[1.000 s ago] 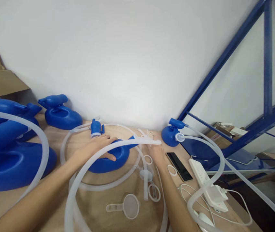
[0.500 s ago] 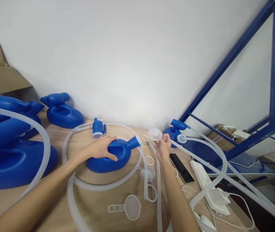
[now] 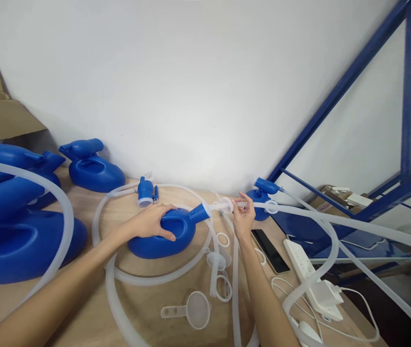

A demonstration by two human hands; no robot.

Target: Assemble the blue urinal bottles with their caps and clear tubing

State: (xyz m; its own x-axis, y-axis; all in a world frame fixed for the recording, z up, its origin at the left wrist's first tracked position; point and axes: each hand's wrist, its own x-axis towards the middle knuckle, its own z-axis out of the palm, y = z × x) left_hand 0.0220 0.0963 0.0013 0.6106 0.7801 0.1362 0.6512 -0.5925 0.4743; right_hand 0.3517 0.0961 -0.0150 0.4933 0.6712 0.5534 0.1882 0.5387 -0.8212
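My left hand (image 3: pixel 153 221) is wrapped round the handle of a blue plastic urinal bottle (image 3: pixel 162 246) lying on its side on the table, neck to the right. In my right hand (image 3: pixel 243 214), fingers pinch a translucent hose (image 3: pixel 299 210) just behind a round white cap (image 3: pixel 228 206). The hose's end reaches the bottle's mouth; whether it is inside I cannot tell. Below on the table lie a white ring (image 3: pixel 223 239), a clear round cap (image 3: pixel 217 260) and a translucent lid with a strap (image 3: pixel 198 310).
More blue bottles (image 3: pixel 97 172) stand at the left beside a cardboard box (image 3: pixel 6 118). A small blue spout piece (image 3: pixel 146 189) is behind the hand. At the right are a phone (image 3: pixel 270 251), a white power strip (image 3: pixel 311 277) and a blue metal rack (image 3: pixel 335 103). Loose hoses (image 3: pixel 162 278) loop across the table.
My right hand has turned the cap and hose toward the bottle, bringing the hose's end to its mouth. The hose now runs more level to the right. My left hand stays on the bottle.
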